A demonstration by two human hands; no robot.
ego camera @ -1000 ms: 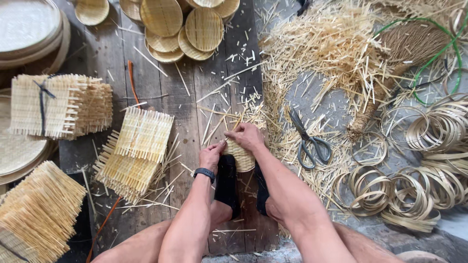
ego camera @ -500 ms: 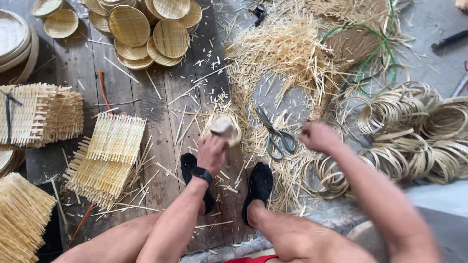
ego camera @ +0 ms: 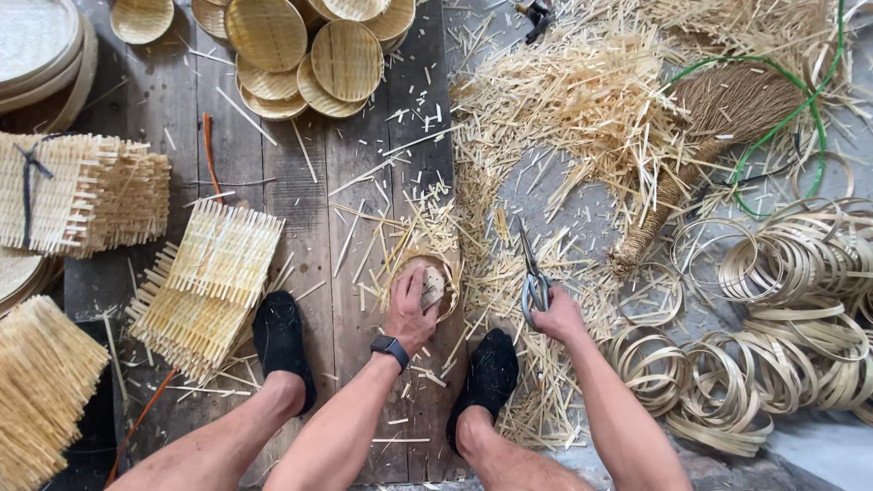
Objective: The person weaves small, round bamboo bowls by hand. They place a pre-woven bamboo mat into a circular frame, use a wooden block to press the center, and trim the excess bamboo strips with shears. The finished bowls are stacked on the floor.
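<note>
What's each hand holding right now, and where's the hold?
The left hand presses a small woven basket against the plank floor, palm over its top. The right hand grips scissors by the handles, blades pointing away.

No packages, labels or signs show anywhere around the two hands. The nearest thing to a screen is a dark wristwatch [ego camera: 388, 347] strapped just behind the left hand [ego camera: 411, 307]; its small rounded face is black and unlit, showing nothing that can be made out.

dark plank floor [ego camera: 273, 173], grey concrete [ego camera: 582, 195], daylight
</note>
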